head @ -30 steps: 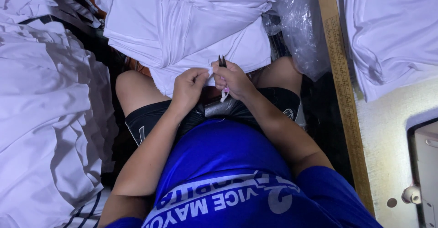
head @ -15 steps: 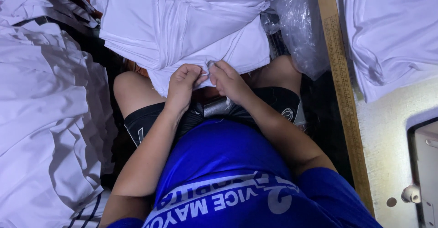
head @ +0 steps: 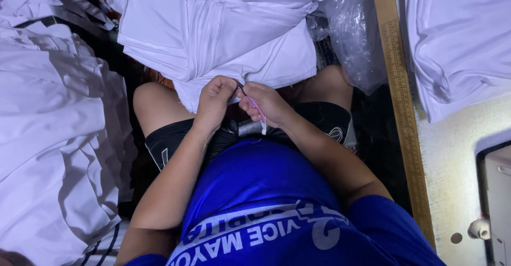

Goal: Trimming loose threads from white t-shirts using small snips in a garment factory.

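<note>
A stack of folded white garments rests on my knees. My left hand pinches the near edge of the bottom white piece. My right hand holds small thread snips with a pink handle, their dark tips touching the cloth edge between both hands. My blue shirt and black shorts fill the lower frame.
A large heap of white cloth lies at the left. Crumpled clear plastic sits right of the stack. A long wooden ruler runs along a table edge, with more white cloth and a sewing machine's corner beyond.
The right hand lowered the snips from an upright hold to the cloth edge. Both hands have closed in together on the bottom piece's hem.
</note>
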